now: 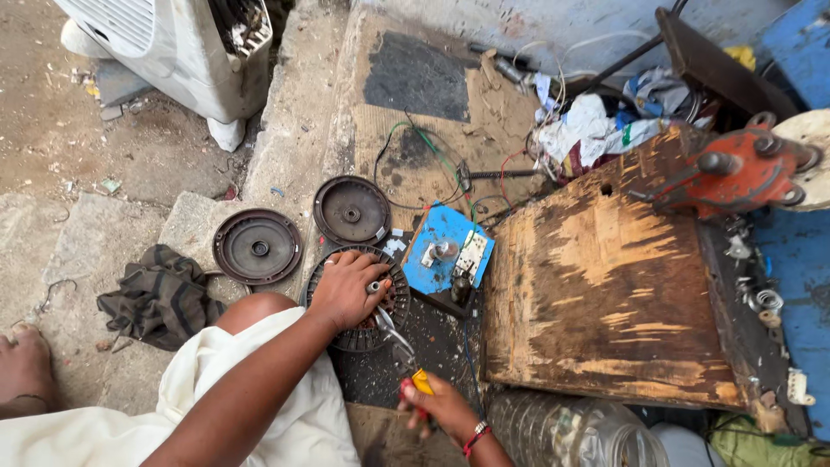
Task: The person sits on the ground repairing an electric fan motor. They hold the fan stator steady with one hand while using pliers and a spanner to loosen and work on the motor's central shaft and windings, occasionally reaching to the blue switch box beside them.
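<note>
— What is the person doing down there on the concrete floor (285,130)?

— Seated low, with the left hand (346,290) spread flat over a round, dark motor stator (393,303), fingers pressing its rim. The hand lies open on it, not closed around anything.

— And the other hand?

— The right hand (441,405) is clenched around the red and yellow handles of a pair of pliers (396,339). The metal nose points up toward the stator, its tip just beside the left fingers. Whether the nose bites a wire I cannot tell.

— Where does the stator sit?

— On the floor, just in front of the person's bent knee, near the left edge of a worn wooden board (605,285). A blue switch board (450,251) with a socket lies between the two.

— Anything else about?

— Two round motor covers: one (258,246) left of the stator, another (351,210) just above it. A dark crumpled cloth (160,294) lies farther left. An orange metal winding tool (735,173) is mounted at the board's far right corner, and a clear plastic jar (571,428) lies at its near edge.
</note>
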